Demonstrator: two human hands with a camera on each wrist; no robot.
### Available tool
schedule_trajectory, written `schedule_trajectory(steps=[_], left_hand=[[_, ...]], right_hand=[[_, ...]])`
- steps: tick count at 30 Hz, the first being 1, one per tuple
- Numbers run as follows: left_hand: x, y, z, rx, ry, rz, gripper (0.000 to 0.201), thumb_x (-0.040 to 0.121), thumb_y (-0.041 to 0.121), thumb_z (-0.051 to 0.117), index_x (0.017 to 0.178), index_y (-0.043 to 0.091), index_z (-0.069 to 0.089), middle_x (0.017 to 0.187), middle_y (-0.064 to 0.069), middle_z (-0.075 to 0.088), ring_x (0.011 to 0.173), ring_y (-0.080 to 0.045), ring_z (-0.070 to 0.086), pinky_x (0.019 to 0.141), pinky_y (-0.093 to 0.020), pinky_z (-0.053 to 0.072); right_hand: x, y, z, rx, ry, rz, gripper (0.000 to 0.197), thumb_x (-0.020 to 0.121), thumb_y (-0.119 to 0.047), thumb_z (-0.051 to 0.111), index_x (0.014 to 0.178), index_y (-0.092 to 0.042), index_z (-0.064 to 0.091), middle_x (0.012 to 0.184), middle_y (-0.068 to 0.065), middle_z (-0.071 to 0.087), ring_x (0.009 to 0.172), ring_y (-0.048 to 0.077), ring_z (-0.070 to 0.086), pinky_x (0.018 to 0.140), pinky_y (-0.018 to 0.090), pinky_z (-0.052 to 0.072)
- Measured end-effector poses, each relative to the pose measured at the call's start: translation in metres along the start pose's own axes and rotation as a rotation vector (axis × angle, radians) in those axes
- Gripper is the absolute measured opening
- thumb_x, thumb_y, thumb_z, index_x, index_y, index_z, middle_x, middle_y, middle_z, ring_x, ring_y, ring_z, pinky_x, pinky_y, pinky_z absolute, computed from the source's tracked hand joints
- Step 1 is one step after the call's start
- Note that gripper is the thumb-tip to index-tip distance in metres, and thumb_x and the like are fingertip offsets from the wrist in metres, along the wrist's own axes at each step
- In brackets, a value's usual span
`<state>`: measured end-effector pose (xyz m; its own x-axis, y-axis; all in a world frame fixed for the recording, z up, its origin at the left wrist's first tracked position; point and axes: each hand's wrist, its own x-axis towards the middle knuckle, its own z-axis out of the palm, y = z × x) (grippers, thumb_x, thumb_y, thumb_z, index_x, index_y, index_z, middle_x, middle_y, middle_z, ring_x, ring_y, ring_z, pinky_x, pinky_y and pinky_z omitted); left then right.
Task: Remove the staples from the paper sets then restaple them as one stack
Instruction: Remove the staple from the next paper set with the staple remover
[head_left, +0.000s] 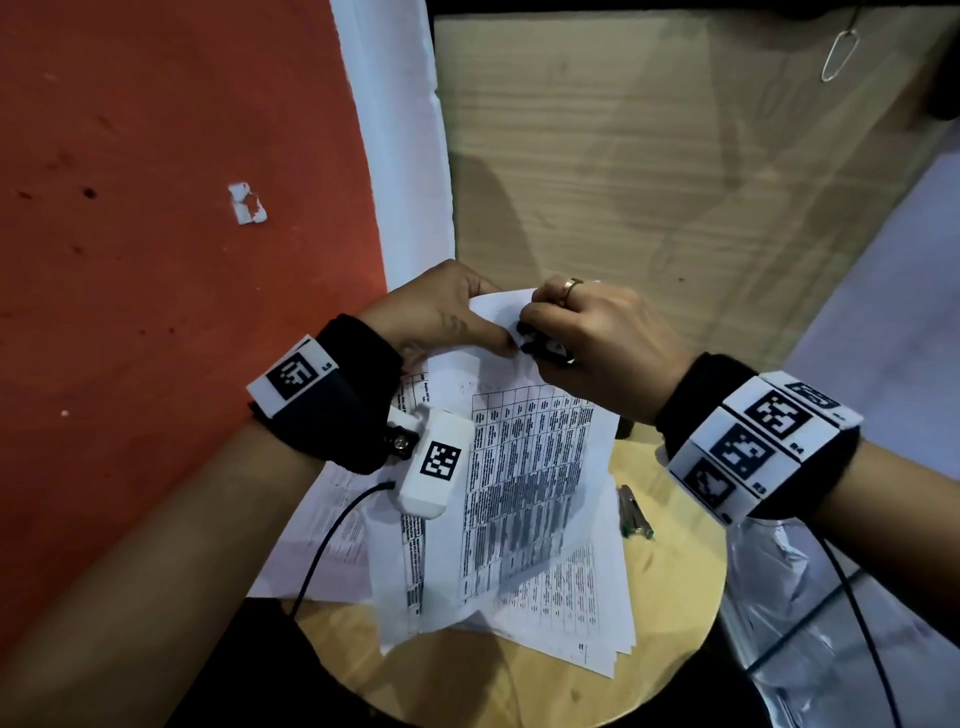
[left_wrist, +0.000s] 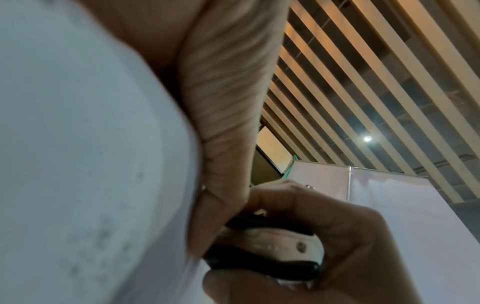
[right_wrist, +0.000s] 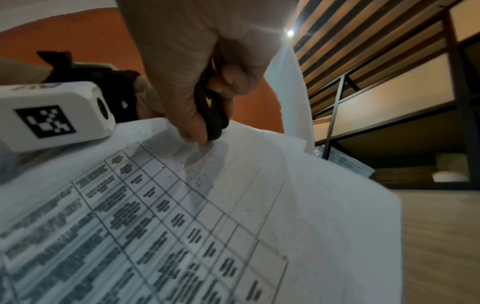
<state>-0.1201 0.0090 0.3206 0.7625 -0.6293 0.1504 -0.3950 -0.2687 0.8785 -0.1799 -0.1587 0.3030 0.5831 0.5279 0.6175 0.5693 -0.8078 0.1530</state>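
Observation:
My left hand (head_left: 441, 317) pinches the top corner of a printed paper set (head_left: 530, 467) and lifts it off the round wooden stool (head_left: 675, 587). My right hand (head_left: 587, 338) grips a small black-and-white staple remover (head_left: 543, 345), pressed against that same corner. In the left wrist view the staple remover (left_wrist: 272, 246) sits squeezed in the right hand's fingers (left_wrist: 337, 236), beside my left palm (left_wrist: 228, 123) and the paper (left_wrist: 78, 164). The right wrist view shows the remover's black jaws (right_wrist: 210, 107) touching the table-printed sheet (right_wrist: 182, 216). The staple itself is hidden.
More loose printed sheets (head_left: 571, 613) lie fanned on the stool under the lifted set. A small stapler-like metal tool (head_left: 634, 512) lies on the stool's right side. A red wall (head_left: 156, 208) is left, a wooden panel (head_left: 675, 182) behind, plastic wrap (head_left: 810, 597) at the right.

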Motion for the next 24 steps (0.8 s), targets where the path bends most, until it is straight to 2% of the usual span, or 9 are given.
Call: schedule_trajectory(steps=[4, 6, 8, 10, 11, 13, 18, 21, 24], left_hand=[[0.0, 0.0, -0.003, -0.032, -0.044, 0.021, 0.019, 0.063, 0.004, 0.077, 0.079, 0.015, 0.074, 0.082, -0.012, 0.067, 0.069, -0.013, 0.059, 0.063, -0.018, 0.047], [-0.001, 0.001, -0.004, -0.024, -0.06, 0.018, 0.019, 0.06, 0.013, 0.079, 0.078, 0.017, 0.074, 0.081, -0.01, 0.067, 0.07, -0.014, 0.059, 0.063, -0.02, 0.047], [-0.002, 0.003, -0.004, -0.034, -0.074, 0.023, 0.025, 0.055, 0.014, 0.086, 0.076, 0.017, 0.073, 0.074, -0.004, 0.068, 0.065, -0.011, 0.058, 0.059, -0.018, 0.047], [-0.004, 0.005, -0.001, -0.06, -0.051, 0.055, 0.022, 0.056, 0.02, 0.082, 0.074, 0.014, 0.072, 0.067, 0.002, 0.067, 0.059, -0.006, 0.057, 0.056, -0.015, 0.046], [-0.004, 0.006, 0.0, -0.074, -0.032, 0.069, 0.022, 0.057, 0.022, 0.079, 0.076, 0.011, 0.073, 0.069, -0.001, 0.069, 0.061, -0.007, 0.058, 0.057, -0.016, 0.046], [-0.004, 0.006, 0.001, -0.096, -0.012, 0.096, 0.028, 0.059, 0.022, 0.077, 0.082, 0.006, 0.073, 0.08, -0.01, 0.073, 0.069, -0.013, 0.062, 0.064, -0.019, 0.049], [-0.004, 0.005, 0.002, -0.1, -0.016, 0.106, 0.009, 0.074, 0.005, 0.072, 0.083, 0.006, 0.071, 0.067, 0.008, 0.072, 0.06, -0.001, 0.063, 0.06, -0.013, 0.049], [-0.005, 0.002, 0.005, -0.13, 0.004, 0.122, 0.009, 0.077, 0.0, 0.07, 0.084, 0.005, 0.071, 0.07, 0.006, 0.072, 0.064, -0.004, 0.064, 0.063, -0.015, 0.05], [-0.003, -0.001, 0.009, -0.091, 0.096, 0.142, 0.004, 0.077, 0.002, 0.073, 0.08, 0.004, 0.072, 0.068, 0.001, 0.069, 0.062, -0.007, 0.06, 0.061, -0.02, 0.046]], right_hand=[[-0.003, 0.003, 0.001, 0.046, 0.09, 0.066, 0.025, 0.061, -0.012, 0.063, 0.084, -0.004, 0.069, 0.085, 0.012, 0.067, 0.065, 0.033, 0.064, 0.047, 0.037, 0.052], [-0.005, 0.004, 0.001, 0.104, 0.14, 0.096, 0.026, 0.062, -0.013, 0.067, 0.086, -0.005, 0.07, 0.088, 0.011, 0.068, 0.068, 0.032, 0.066, 0.051, 0.039, 0.054], [-0.008, 0.005, 0.0, 0.157, 0.173, 0.109, 0.025, 0.064, -0.012, 0.069, 0.088, -0.005, 0.07, 0.089, 0.01, 0.068, 0.072, 0.03, 0.066, 0.056, 0.039, 0.055], [-0.01, 0.007, -0.003, 0.199, 0.182, 0.111, 0.023, 0.067, -0.01, 0.07, 0.089, -0.006, 0.07, 0.09, 0.009, 0.067, 0.075, 0.028, 0.066, 0.062, 0.035, 0.053], [-0.01, 0.008, -0.005, 0.224, 0.184, 0.116, 0.022, 0.068, -0.01, 0.071, 0.089, -0.006, 0.07, 0.09, 0.008, 0.067, 0.077, 0.025, 0.065, 0.065, 0.034, 0.051], [-0.011, 0.009, -0.007, 0.274, 0.196, 0.14, 0.02, 0.071, -0.011, 0.072, 0.09, -0.006, 0.07, 0.09, 0.005, 0.066, 0.079, 0.02, 0.063, 0.07, 0.031, 0.049], [-0.016, 0.012, -0.007, 0.4, 0.259, 0.217, 0.023, 0.07, -0.011, 0.077, 0.091, -0.004, 0.07, 0.088, 0.003, 0.066, 0.081, 0.02, 0.064, 0.074, 0.033, 0.051], [-0.018, 0.01, -0.005, 0.437, 0.296, 0.266, 0.026, 0.068, -0.013, 0.078, 0.092, -0.005, 0.071, 0.088, -0.002, 0.065, 0.082, 0.015, 0.063, 0.076, 0.026, 0.049], [-0.018, 0.009, -0.002, 0.495, 0.33, 0.316, 0.027, 0.067, -0.013, 0.077, 0.092, -0.006, 0.071, 0.089, -0.002, 0.066, 0.082, 0.013, 0.063, 0.075, 0.027, 0.05]])
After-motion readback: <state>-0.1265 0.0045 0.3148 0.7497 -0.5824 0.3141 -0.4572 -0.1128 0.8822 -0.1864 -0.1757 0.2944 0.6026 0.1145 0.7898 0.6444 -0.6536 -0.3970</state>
